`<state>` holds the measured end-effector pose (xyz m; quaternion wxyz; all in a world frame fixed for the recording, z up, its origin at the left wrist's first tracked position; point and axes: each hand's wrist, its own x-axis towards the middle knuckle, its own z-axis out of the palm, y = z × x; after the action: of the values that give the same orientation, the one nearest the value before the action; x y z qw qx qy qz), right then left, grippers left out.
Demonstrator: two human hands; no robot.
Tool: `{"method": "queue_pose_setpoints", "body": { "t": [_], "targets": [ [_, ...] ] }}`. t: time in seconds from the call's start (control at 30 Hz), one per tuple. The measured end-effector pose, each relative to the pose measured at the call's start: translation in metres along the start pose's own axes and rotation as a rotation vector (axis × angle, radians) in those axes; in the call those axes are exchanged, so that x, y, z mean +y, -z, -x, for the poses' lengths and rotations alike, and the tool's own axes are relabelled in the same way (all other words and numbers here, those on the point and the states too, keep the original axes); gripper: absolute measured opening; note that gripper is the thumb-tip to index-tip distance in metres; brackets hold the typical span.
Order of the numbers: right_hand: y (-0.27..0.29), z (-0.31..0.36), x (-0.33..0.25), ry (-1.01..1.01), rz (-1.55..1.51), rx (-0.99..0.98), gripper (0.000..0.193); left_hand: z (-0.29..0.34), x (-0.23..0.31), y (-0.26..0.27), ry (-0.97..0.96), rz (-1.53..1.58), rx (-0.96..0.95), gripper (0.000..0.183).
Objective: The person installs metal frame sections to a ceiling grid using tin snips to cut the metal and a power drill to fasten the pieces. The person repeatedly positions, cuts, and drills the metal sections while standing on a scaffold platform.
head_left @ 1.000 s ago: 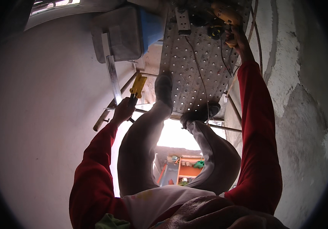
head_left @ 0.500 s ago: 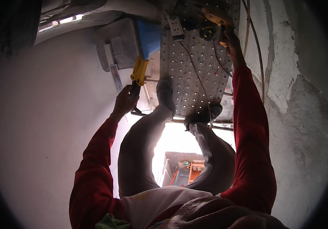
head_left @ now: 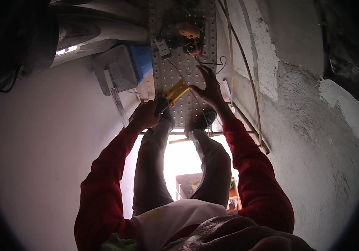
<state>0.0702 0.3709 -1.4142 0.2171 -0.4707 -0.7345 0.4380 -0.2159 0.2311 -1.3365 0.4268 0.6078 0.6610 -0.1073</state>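
Observation:
My left hand [head_left: 145, 115] is wrapped round the dark grip of a yellow-and-black hand tool [head_left: 176, 93]. Its exact kind does not show. The yellow end slants up to the right, over a perforated metal platform [head_left: 179, 113]. Close to that end is my right hand [head_left: 209, 88], empty, with fingers spread and the thumb near the yellow tip; whether they touch I cannot tell. Farther off, a yellow power drill [head_left: 189, 32] lies on the platform with its cord trailing. A power strip [head_left: 162, 48] sits beside it on the left.
A grey-and-blue bucket [head_left: 118, 69] lies on its side left of the platform, a metal straightedge [head_left: 119, 106] near it. Rough plaster wall [head_left: 309, 121] rises at right, with hanging cables [head_left: 252, 79]. My shoes [head_left: 204, 119] stand at the platform's near edge, above a bright drop.
My right hand has let go of the drill, now lying on the platform, and come back toward me. My left hand has brought the yellow tool rightward, toward the right hand.

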Motion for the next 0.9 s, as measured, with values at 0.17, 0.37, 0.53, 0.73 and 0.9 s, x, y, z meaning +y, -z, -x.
{"method": "queue_pose_setpoints", "body": {
  "t": [0.17,0.37,0.53,0.73,0.9],
  "targets": [
    [0.126,0.096,-0.154,0.098,0.256,-0.611,0.082,0.046,0.169,0.076,-0.436,-0.294,-0.272,0.040],
    [0.205,0.207,-0.193,-0.050,-0.051,-0.529,0.063,0.095,0.337,0.128,-0.636,-0.714,-0.733,0.042],
    [0.233,0.288,-0.214,-0.494,-0.151,-0.256,0.053,0.046,0.416,0.192,-0.882,-0.437,-0.603,0.065],
    [0.258,0.409,-0.212,-0.993,-0.028,-0.064,0.043,-0.212,0.524,0.384,-0.979,-0.188,0.452,0.038],
    [0.217,0.509,-0.257,-1.429,-0.092,-0.022,0.039,-0.367,0.611,0.476,-1.037,-0.208,0.798,0.030]
  ]
}}
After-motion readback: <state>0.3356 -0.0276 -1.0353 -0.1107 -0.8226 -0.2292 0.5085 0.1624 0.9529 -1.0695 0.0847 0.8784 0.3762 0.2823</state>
